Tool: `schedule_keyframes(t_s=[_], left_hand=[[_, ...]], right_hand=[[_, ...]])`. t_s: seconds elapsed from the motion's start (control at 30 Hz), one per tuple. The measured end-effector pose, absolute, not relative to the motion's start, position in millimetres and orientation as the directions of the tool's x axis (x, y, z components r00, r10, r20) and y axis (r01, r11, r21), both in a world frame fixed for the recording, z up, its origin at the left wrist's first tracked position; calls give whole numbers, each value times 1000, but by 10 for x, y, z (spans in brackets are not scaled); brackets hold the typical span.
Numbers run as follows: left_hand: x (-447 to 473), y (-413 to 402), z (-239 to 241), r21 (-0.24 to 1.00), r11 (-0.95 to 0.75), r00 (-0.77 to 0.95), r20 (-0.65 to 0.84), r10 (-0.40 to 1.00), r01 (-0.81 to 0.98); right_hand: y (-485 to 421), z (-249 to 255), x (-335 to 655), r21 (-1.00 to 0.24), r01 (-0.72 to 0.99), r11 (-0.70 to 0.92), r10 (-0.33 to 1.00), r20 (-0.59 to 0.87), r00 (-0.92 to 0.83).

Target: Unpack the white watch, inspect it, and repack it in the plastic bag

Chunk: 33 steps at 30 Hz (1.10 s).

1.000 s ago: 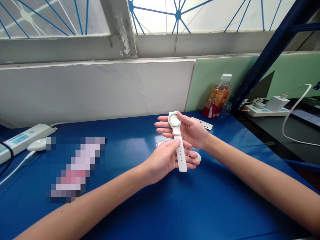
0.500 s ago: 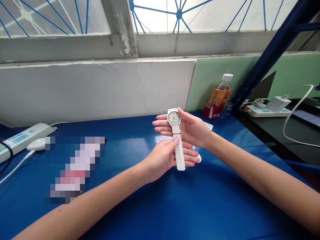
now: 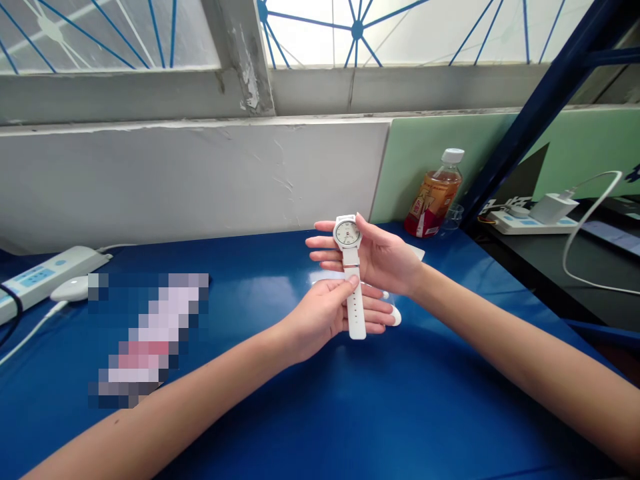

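A white wristwatch [image 3: 347, 233] with a round pale dial lies across both hands above the blue table [image 3: 320, 413]. Its perforated strap hangs down toward me. My left hand [image 3: 330, 307] pinches the strap, thumb on top and fingers stretched out beneath it. Behind the watch head, my right hand [image 3: 383, 257] supports it, with the thumb at the case's right edge and the fingers reaching out past its left side. Small white items [image 3: 395, 316] on the table, partly covered by my hands, cannot be made out.
A bottle of reddish drink [image 3: 434, 193] stands by the wall at the back right, beside a clear cup [image 3: 453, 217]. At left are a power strip [image 3: 45, 280], a white plug [image 3: 75, 289] with cable and a blurred-out item [image 3: 155, 333]. Another power strip [image 3: 533, 223] lies right of the blue post.
Almost nothing differs. The watch and both hands hold the same pose, and the whole view has shifted very slightly.
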<state>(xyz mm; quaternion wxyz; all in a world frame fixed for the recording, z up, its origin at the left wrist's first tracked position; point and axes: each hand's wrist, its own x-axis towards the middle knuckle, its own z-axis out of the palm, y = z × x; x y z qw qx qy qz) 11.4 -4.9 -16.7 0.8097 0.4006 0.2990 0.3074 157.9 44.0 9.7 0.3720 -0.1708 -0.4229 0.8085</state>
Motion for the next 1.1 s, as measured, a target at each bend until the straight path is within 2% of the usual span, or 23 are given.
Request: schedule_keyframes(t_s=[0.37,0.7,0.83,1.1], left_hand=[[134,-69,-106,801,559,633,-323,704,-212],[131,-76,-75,799,568,645,-330,689,-198],[130,-70,-113,803,553,628,-315,712,-224],[107,-52,-121,793,567,689,-285,666,-220]], right_hand=[[485,63,1604,-793,-423,-438,725,-33,-688],[494,72,1642,-799,-414,-436,667,22,-745],[496,86,1640,-809,-412,-419,694,7,-720],[486,126,1642,-833,-405,-377,744,-12,-668]])
